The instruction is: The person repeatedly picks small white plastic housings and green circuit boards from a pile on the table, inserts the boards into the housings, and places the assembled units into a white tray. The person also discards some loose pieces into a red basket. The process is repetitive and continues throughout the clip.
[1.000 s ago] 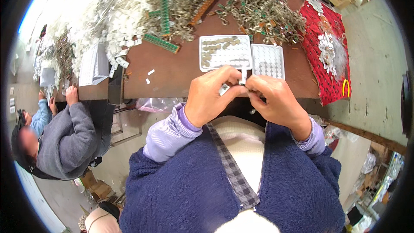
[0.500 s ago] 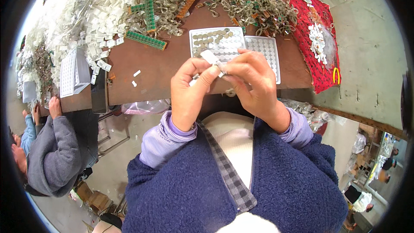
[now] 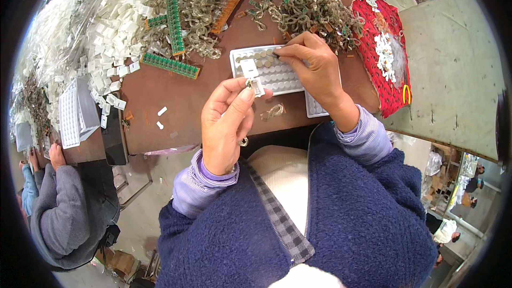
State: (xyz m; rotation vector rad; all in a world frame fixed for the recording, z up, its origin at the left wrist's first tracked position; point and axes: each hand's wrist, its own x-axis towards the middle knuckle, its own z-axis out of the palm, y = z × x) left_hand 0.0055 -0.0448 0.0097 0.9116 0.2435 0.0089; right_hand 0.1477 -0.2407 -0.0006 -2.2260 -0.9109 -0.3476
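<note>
My left hand [image 3: 228, 120] pinches a small white plastic case [image 3: 248, 68] between thumb and fingers. It is hinged open, with a bit of metal or wire at its middle. My right hand [image 3: 314, 66] reaches over a white tray [image 3: 234, 66] of round pockets. Thumb and forefinger close on a small round button cell [image 3: 276, 52] at the tray's far row, partly covered by the fingertips. More silver button cells [image 3: 260, 56] sit in the far pockets. A second white tray [image 3: 314, 108] lies partly under the first, below my right wrist.
White plastic cases [image 3: 106, 37] are heaped at left beside a stack of white trays [image 3: 77, 112]. Green circuit strips [image 3: 170, 66] and tangled wired parts [image 3: 309, 13] lie behind. Red cloth [image 3: 368, 37] bears white pieces and yellow-handled tool [image 3: 406, 94]. A co-worker's sleeve [image 3: 64, 197] is at left.
My right hand has left the white case and moved forward to the tray's cells. My left hand keeps the case, now showing opened. A small looped wire part now shows on the table below the tray.
</note>
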